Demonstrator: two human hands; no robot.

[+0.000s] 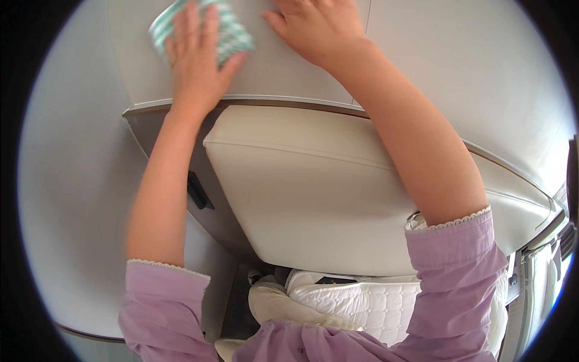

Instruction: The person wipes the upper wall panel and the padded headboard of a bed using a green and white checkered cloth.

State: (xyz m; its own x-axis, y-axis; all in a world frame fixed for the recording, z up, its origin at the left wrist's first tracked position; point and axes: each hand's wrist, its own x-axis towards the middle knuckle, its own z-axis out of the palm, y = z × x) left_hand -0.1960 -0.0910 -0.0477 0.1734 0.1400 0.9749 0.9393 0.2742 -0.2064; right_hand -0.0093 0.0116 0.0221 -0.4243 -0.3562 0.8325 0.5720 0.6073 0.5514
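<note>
My left hand [199, 54] lies with spread fingers on a green-and-white striped cloth [235, 38], pressing it flat against the pale wall panel [298, 77]. Hand and cloth are slightly blurred. To the right, my right hand [319, 27] rests against the same panel with its thumb apart; its fingertips are cut off by the top of the picture. I see nothing held in it. Below both hands is a cream padded headboard [312, 194] with stitched seams, crossed in part by my right forearm.
A brown ledge [289, 104] runs above the headboard. A black fitting [198, 192] sits on the dark backing panel [217, 217] at left. Below is a mattress with a white quilted cover [380, 303]. A grey side wall [81, 190] stands left; bright window light enters at far right.
</note>
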